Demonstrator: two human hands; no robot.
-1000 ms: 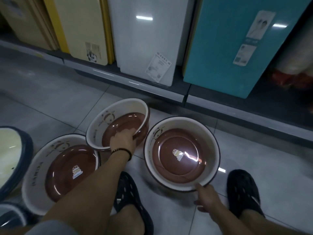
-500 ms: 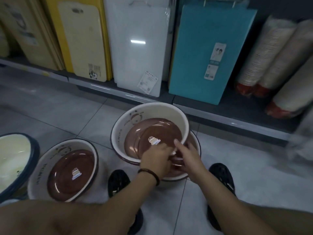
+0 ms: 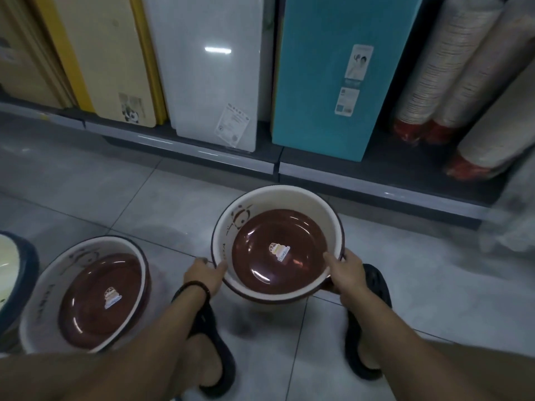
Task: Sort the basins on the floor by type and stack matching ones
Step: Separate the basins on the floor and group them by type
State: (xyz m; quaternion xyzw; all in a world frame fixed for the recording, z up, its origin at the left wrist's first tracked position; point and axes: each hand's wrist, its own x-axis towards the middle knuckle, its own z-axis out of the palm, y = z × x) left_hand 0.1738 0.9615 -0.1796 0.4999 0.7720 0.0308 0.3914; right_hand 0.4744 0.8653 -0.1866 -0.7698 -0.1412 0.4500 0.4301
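A cream basin with a brown bottom and a panda drawing [image 3: 292, 202] is held just above the floor in the middle, nested on a matching basin whose edge shows beneath it. My left hand [image 3: 206, 274] grips its left rim and my right hand [image 3: 346, 272] grips its right rim. A third matching basin [image 3: 37, 296] rests on the floor to the left, apart from my hands. At the far left edge a cream basin with a dark blue rim [image 3: 21, 273] is only partly in view.
A low shelf edge [image 3: 231, 159] runs across behind the basins, holding upright boards: cream [image 3: 107, 56], white [image 3: 214, 70], teal [image 3: 327, 73]. Stacked paper cups [image 3: 451, 65] lean at the right. My feet in black sandals [image 3: 373, 290] stand on grey floor tiles.
The basin from my left hand was set into the right-hand one. Both hands now hold the rim of the nested pair, which sits a little right of where the two basins lay.
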